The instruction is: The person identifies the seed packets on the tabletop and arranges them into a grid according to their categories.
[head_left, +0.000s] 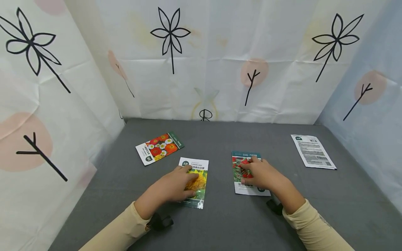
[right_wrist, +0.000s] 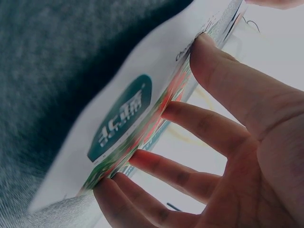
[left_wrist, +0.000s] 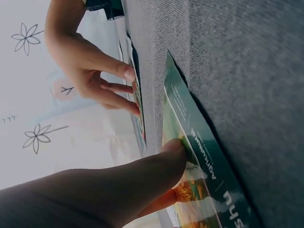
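Note:
Two seed packets lie face up on the grey table in front of me. My left hand rests on the yellow-flower packet, its thumb on the picture near the green strip. To the right, my right hand touches the red-and-green packet, which has a white band and a teal logo. In the right wrist view its fingertips are spread across the printed face, with the thumb set apart from them. Parts of both packets are hidden under the hands.
A packet with red, orange and white flowers lies at the back left of the grey table. At the right, another packet shows its printed text side. White patterned cloth rises behind and along both sides.

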`<state>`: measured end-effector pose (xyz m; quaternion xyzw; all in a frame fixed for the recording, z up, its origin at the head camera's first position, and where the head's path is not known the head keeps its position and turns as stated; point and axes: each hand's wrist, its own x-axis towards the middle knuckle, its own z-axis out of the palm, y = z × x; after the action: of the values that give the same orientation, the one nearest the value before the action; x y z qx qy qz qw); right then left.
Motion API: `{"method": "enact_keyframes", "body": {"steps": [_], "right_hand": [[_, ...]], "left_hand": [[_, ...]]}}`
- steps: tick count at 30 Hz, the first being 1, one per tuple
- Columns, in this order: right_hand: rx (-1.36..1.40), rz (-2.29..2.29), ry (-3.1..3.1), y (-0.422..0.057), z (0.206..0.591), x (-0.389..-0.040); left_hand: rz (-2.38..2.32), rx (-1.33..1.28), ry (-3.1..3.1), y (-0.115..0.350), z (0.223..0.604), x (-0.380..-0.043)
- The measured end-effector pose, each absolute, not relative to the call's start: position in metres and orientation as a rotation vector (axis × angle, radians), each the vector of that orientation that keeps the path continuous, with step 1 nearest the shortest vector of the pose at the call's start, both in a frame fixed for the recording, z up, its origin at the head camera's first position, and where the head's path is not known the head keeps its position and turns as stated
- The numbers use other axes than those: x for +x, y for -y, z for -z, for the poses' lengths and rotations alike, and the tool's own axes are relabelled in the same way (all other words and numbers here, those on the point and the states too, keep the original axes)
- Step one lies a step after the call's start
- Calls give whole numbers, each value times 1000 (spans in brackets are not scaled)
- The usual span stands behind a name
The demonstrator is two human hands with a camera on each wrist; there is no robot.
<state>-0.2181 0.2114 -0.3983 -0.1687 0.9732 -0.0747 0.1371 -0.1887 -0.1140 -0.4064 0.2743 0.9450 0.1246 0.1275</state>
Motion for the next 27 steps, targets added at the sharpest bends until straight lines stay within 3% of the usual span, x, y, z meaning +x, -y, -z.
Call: {"method": "enact_keyframes", "body": {"steps": [27], "right_hand": [[-466,236,-2798,-211,398,-219]], "left_hand": [[-198,751,-2805,77,409,-204]]}}
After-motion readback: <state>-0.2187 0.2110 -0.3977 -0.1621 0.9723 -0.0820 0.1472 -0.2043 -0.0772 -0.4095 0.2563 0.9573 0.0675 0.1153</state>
